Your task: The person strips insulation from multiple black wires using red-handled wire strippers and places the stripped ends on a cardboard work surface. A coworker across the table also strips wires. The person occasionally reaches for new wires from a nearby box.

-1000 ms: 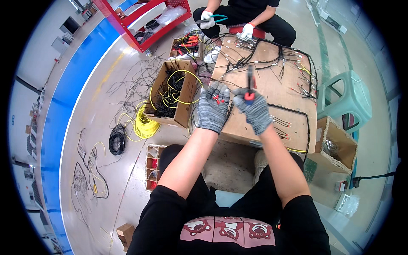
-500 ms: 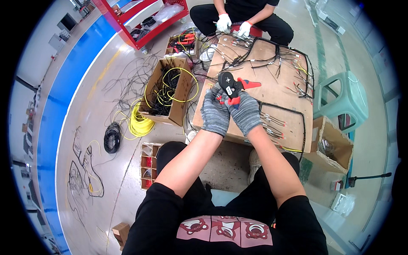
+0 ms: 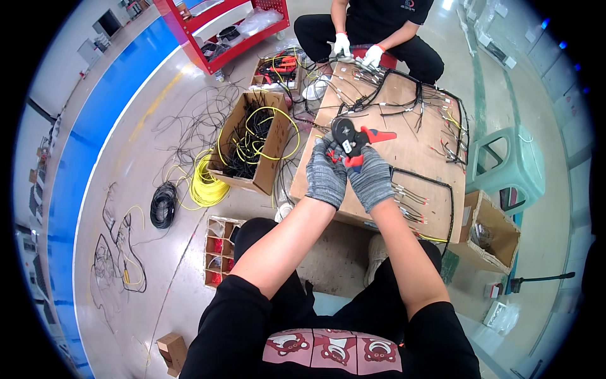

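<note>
Both my hands wear grey knitted gloves and are held close together over the near left part of the wooden board [image 3: 410, 148]. In my right hand [image 3: 371, 180] is a crimping tool [image 3: 345, 134] with a black head and red-and-blue handles; one handle sticks out to the right. My left hand [image 3: 326, 174] is closed just left of the tool's head. Small red bits show at its fingertips, but what it grips is mostly hidden. Right of my hands, a black-wrapped wire harness [image 3: 435, 181] lies on the board, its loose wire ends fanned out.
Across the board sits a co-worker whose white-gloved hands [image 3: 372, 57] handle wires. At left are a cardboard box of cables [image 3: 268, 161], a yellow coil [image 3: 207, 183], a black coil [image 3: 164, 205] and a compartment box [image 3: 214, 252]. A green stool [image 3: 514, 158] and open carton [image 3: 492, 234] stand at right.
The view has shifted slightly, so most of the scene sits lower in it. My hands keep their hold, with the tool's angle slightly changed.
</note>
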{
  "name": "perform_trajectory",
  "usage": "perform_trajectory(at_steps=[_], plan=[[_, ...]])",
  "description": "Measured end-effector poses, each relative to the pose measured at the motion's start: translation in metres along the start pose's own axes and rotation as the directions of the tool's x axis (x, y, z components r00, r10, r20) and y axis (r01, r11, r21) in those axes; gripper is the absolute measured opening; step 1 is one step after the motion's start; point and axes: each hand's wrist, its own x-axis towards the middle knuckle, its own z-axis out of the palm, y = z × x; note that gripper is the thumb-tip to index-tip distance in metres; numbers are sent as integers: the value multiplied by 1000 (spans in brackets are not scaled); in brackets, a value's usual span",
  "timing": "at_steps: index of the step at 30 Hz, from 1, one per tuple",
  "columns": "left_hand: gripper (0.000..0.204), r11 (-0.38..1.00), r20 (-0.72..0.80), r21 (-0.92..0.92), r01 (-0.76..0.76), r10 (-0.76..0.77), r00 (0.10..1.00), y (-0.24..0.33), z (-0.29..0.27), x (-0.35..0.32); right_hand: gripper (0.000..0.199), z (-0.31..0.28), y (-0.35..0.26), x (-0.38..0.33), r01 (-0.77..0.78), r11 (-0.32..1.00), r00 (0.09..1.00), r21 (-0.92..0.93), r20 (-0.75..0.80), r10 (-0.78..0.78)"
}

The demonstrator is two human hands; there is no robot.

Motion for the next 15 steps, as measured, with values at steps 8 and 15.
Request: perform_trajectory(at_steps=[8, 15], plan=[[18, 999, -15, 0, -39, 39, 999, 24, 40, -13, 19, 3, 13, 14, -218, 913, 974, 345, 137, 181], [15, 709, -43, 704, 42, -16, 999, 77, 29, 7, 12, -26, 32, 28, -451, 310, 870, 837, 334, 364]])
